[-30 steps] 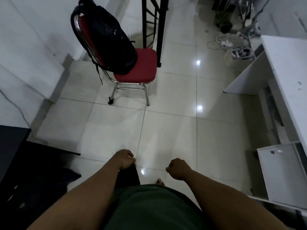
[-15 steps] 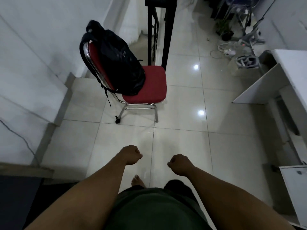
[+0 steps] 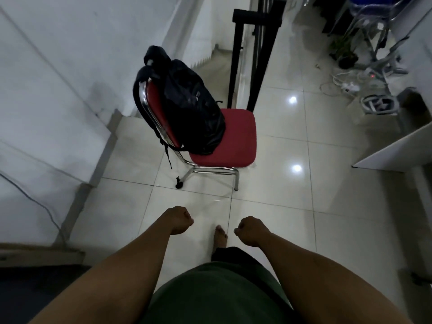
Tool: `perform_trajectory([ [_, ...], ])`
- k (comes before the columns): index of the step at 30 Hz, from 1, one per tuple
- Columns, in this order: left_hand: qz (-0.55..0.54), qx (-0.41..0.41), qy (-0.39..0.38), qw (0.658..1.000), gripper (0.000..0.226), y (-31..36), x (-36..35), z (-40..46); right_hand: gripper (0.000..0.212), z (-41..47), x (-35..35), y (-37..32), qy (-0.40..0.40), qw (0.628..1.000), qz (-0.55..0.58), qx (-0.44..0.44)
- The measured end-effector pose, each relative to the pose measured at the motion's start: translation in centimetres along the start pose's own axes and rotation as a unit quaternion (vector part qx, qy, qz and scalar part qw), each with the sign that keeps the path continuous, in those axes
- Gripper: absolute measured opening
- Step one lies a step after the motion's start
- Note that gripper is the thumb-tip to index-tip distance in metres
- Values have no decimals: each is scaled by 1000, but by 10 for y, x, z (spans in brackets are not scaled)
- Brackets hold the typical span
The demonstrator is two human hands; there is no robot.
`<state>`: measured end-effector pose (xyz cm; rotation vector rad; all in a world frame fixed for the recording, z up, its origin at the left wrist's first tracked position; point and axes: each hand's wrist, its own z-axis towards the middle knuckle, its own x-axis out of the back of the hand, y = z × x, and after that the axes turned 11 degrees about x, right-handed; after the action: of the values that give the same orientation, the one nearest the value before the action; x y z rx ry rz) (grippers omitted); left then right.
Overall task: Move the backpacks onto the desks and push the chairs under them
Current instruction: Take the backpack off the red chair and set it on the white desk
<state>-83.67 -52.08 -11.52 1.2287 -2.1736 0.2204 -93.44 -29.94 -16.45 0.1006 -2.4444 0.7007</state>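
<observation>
**Backpack sits on the red chair, both hands curled and holding nothing**

A black backpack (image 3: 187,106) sits on a red chair (image 3: 230,139). It leans on the chair's back, and its top pokes up over the shiny metal frame. A strap hangs down the back side of the chair. The bag takes up the back part of the seat, and the front part of the seat is bare.

The chair stands on the pale tiled floor (image 3: 268,230), close to the white wall (image 3: 58,66) on the left. A black railing (image 3: 254,54) stands just behind the chair.

The corner of a white table (image 3: 397,150) shows at the right edge, well apart from the chair.

The left hand (image 3: 178,219) is low in the view, in front of the chair. Its fingers are curled into a fist, and the grip holds nothing. The right hand (image 3: 251,230) is beside it, also curled up with nothing in its grip. Both hands are apart from the chair and the bag.

A bare foot (image 3: 220,236) is on the floor between the two hands.

Cables and a power strip (image 3: 350,86) lie on the floor at the far right.
</observation>
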Motion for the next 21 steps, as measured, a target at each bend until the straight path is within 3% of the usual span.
perform_trajectory([
  [10,-64,31,19,997,29,23,64,48,37,71,56,-52,-29,997,-32,67],
  [15,-79,26,-24,996,28,36,74,72,37,95,70,-62,-36,997,-44,56],
  [21,-89,13,-18,996,22,34,125,121,37,128,85,-83,-17,999,-30,19],
])
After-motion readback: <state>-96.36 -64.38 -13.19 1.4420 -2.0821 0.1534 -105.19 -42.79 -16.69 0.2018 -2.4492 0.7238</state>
